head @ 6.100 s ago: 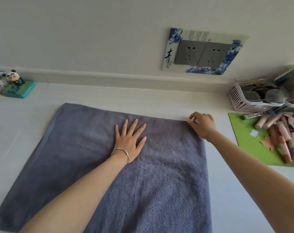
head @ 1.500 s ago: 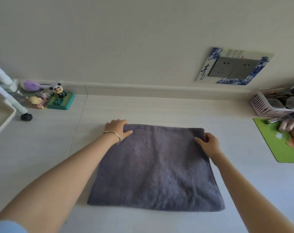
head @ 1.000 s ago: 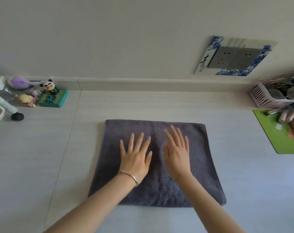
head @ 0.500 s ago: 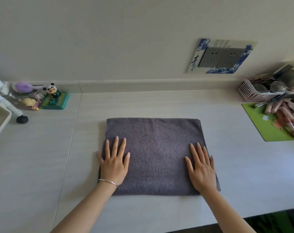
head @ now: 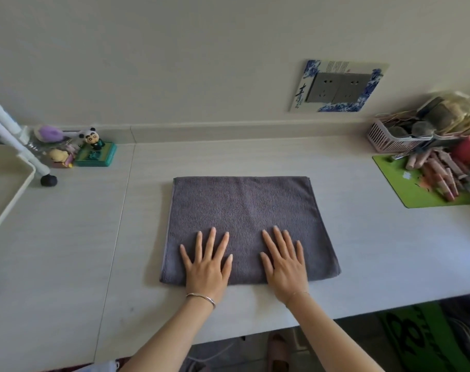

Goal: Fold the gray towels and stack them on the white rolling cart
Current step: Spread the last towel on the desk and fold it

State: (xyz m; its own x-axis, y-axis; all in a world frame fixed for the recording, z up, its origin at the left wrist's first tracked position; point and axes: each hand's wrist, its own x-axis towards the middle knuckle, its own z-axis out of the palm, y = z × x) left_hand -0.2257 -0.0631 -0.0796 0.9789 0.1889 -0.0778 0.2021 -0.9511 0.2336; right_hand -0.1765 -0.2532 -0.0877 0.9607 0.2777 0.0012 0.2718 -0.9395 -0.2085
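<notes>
Your left hand (head: 205, 267) and right hand (head: 284, 261) press flat, fingers spread, gripping nothing, on the soft, limp gray towel (head: 244, 210); lift it by its side edges.

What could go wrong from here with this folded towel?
The left hand and right hand press the gray towel near its front edge, close to the edge of the table; a pull toward you might drag it off.
A hem strip shows along its left side, so layers may be misaligned and the next fold crooked.
Small toys sit beside the white cart; a careless carry could knock them.
</notes>
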